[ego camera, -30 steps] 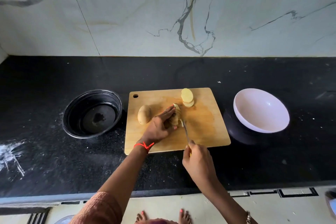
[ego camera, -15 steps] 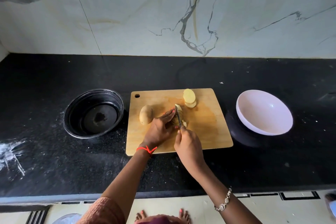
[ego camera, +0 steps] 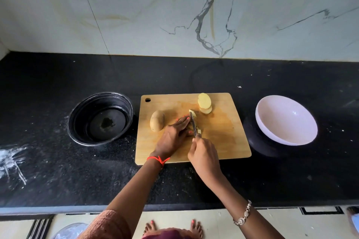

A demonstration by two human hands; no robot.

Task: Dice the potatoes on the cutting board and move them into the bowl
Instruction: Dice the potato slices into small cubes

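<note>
Cutting board [ego camera: 223,141] lies flat on the black tabletop [ego camera: 58,161]. Left hand [ego camera: 172,137] – fingers nearly straight and together – presses down on a partly cut potato [ego camera: 193,113] near board centre. Right hand [ego camera: 204,157] has its fingers clamped round the handle of the knife [ego camera: 193,122], blade down on that potato beside the left fingertips. Whole potato [ego camera: 157,123]: 9 o'clock of centre. Stacked slices [ego camera: 204,102]: 12 o'clock edge. White bowl [ego camera: 287,122] – 3 o'clock of the board; black bowl [ego camera: 101,118] – 9 o'clock.
</note>
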